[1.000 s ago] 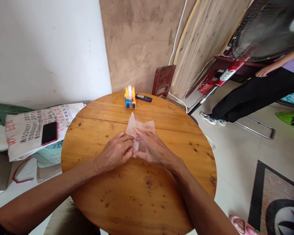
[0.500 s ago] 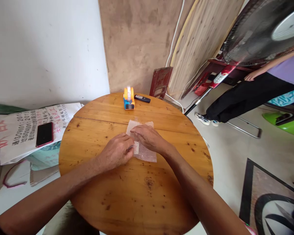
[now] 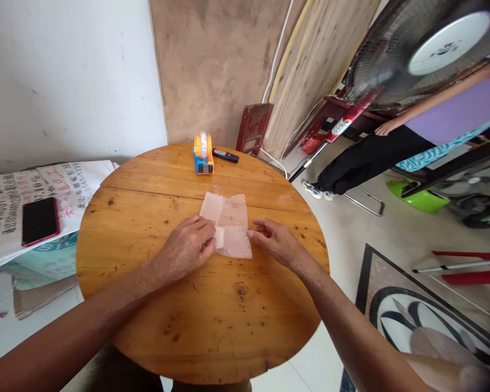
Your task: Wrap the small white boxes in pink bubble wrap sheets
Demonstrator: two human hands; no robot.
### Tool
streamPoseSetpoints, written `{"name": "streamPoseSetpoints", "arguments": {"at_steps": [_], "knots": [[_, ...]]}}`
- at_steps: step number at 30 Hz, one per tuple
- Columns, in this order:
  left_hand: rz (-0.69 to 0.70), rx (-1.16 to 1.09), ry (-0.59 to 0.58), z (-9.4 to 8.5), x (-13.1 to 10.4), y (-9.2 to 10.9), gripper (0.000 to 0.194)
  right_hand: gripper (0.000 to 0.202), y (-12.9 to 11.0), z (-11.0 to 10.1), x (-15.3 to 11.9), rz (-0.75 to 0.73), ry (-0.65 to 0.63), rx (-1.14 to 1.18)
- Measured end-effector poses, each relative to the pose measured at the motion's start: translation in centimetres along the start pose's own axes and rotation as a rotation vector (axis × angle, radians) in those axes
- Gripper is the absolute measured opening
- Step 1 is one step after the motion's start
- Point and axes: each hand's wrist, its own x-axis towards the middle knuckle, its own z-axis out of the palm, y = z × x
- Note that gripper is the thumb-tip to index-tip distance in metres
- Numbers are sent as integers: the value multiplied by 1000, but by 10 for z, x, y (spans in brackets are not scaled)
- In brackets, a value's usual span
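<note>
Beyond the round wooden table (image 3: 212,326) I see a fan (image 3: 449,44) and a person (image 3: 451,117); a tape dispenser (image 3: 204,157) sits near the far edge. A translucent sheet (image 3: 232,224) lies mid-table; the left hand (image 3: 190,239) curls at its left edge, pinching or not I cannot tell; the right hand (image 3: 281,243), thumb and fingers parted, is at its right edge.

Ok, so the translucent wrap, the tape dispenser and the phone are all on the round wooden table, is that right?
Not quite: the phone isn't on the round wooden table; the head view shows it on the printed white sack to the left. The translucent wrap and tape dispenser are on it.
</note>
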Motion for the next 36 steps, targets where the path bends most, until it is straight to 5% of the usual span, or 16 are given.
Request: {"name": "streamPoseSetpoints", "arguments": {"at_steps": [11, 17, 25, 36], "knots": [[-18, 41, 17, 3, -3, 4, 13, 69, -8, 44, 3, 84, 83, 232], [-18, 87, 24, 5, -5, 5, 13, 68, -17, 52, -3, 47, 145, 433], [-31, 65, 10, 4, -1, 7, 12, 68, -52, 57, 4, 77, 55, 783], [-168, -109, 53, 11, -4, 2, 12, 53, -57, 56, 0, -34, 60, 493]]}}
